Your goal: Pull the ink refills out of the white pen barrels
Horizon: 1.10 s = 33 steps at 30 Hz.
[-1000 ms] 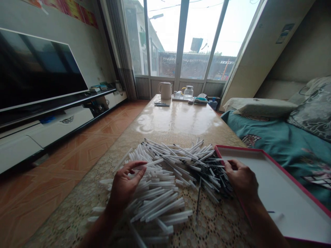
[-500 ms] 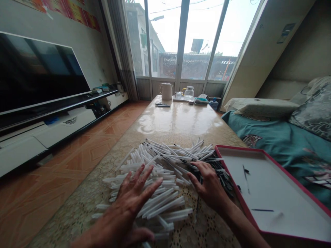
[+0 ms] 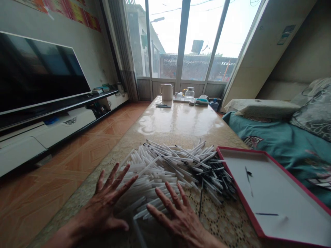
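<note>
A pile of white, translucent pen barrels (image 3: 148, 181) lies on the table near me. My left hand (image 3: 106, 203) is at the pile's left side, fingers spread, palm down. Over the near edge of the pile is my right hand (image 3: 178, 215), its fingers also apart. Both hands rest on or just above the barrels; exact contact is hard to see. Thin white pen refills with dark tips (image 3: 178, 150) lie across the back of the pile. To their right is a heap of black pen parts (image 3: 219, 177). One dark, thin rod (image 3: 201, 199) lies beside my right hand.
A shallow red-rimmed box (image 3: 281, 186) with a white inside stands at the right, holding a few loose pen pieces. On the far end of the patterned table (image 3: 178, 124) are a jug (image 3: 167, 92), a glass pot (image 3: 189, 93) and tissues (image 3: 201, 101). A sofa (image 3: 271, 137) adjoins on the right.
My left hand has drawn back to the left, off the middle of the pile. My right hand has left the black parts and come down to the pile's near edge, fingers spreading.
</note>
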Motion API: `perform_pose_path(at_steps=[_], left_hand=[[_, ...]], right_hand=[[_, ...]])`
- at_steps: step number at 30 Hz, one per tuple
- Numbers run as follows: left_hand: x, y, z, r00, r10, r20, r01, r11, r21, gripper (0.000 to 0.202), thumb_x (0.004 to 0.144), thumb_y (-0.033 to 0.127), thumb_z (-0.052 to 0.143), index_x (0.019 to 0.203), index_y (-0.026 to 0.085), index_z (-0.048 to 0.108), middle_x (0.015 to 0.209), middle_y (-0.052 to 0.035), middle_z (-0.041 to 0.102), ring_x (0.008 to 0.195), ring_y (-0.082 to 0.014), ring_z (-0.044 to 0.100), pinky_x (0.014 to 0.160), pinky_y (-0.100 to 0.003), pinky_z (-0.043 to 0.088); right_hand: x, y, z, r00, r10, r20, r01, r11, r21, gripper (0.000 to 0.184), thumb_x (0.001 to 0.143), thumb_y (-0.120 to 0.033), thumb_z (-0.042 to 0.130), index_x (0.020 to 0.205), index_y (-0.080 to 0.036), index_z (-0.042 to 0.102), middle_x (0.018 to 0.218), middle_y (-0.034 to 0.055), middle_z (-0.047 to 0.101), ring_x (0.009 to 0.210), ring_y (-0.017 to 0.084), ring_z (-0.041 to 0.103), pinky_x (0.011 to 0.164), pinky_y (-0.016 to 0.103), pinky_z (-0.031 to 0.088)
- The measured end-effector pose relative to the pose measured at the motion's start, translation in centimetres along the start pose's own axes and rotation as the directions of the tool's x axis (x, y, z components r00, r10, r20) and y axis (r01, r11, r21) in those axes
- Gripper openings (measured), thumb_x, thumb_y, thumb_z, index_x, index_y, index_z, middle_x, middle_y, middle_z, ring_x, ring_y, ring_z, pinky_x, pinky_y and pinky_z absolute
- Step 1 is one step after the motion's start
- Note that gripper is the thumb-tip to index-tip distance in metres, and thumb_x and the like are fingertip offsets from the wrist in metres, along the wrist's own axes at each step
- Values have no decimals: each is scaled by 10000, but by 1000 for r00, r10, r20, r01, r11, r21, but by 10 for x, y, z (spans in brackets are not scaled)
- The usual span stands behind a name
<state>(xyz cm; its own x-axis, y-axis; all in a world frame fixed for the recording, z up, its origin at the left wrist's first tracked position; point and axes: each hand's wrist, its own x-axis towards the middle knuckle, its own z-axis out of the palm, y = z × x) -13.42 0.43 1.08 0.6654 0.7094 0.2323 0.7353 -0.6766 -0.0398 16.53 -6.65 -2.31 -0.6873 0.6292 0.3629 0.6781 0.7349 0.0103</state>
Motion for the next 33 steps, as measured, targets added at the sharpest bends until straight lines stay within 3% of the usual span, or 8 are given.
perform_pose_path(at_steps=[3, 10, 16, 21, 27, 33], left_hand=[[8, -12, 7, 998, 14, 61, -10, 998, -66, 1181, 507, 843, 575, 1486, 348, 137, 1581, -118, 90, 1393, -489, -12, 1004, -742, -44], [27, -27, 11, 978, -3, 208, 43, 981, -190, 1157, 546, 809, 599, 1483, 384, 70, 1579, -107, 107, 1400, -467, 73, 1013, -742, 88], [42, -37, 16, 983, 24, 180, 17, 975, -221, 1138, 547, 765, 643, 1477, 410, 92, 1582, -70, 121, 1387, -464, 164, 1043, -700, 143], [49, -43, 20, 983, 90, 160, -45, 963, -265, 1129, 569, 725, 657, 1487, 373, 102, 1584, -70, 118, 1390, -456, 164, 1053, -684, 169], [57, -46, 23, 985, 128, 112, -90, 951, -296, 1094, 591, 719, 653, 1488, 357, 142, 1588, -52, 119, 1396, -432, 172, 1080, -633, 207], [74, -52, 25, 979, 181, 94, -143, 937, -318, 1068, 621, 761, 597, 1491, 358, 125, 1589, -38, 117, 1407, -410, 153, 1106, -584, 206]], right_hand=[[6, 2, 0, 1000, 0, -16, 1, 1000, 25, 859, 793, -693, 508, 1495, -322, 179, 1570, 96, 127, 1396, 429, 132, 1053, 669, 200], [15, 4, 7, 995, 91, -38, -90, 996, 19, 848, 787, -559, 592, 1494, -331, 181, 1551, 97, 206, 1368, 435, 233, 981, 655, 339], [19, 4, 16, 987, 120, -110, -123, 992, -23, 822, 778, -609, 571, 1479, -324, 250, 1514, 101, 308, 1350, 427, 284, 968, 626, 366], [22, -7, 23, 951, 262, -166, -267, 964, -7, 792, 747, -604, 598, 1448, -365, 317, 1494, 71, 360, 1346, 416, 298, 1010, 640, 294], [27, -10, 23, 942, 304, -143, -305, 952, 14, 832, 718, -671, 593, 1444, -361, 329, 1493, 76, 361, 1334, 437, 306, 1018, 662, 254], [36, -7, 26, 927, 353, -124, -356, 934, -3, 823, 714, -580, 651, 1442, -375, 326, 1512, 71, 319, 1350, 437, 276, 1015, 671, 249]])
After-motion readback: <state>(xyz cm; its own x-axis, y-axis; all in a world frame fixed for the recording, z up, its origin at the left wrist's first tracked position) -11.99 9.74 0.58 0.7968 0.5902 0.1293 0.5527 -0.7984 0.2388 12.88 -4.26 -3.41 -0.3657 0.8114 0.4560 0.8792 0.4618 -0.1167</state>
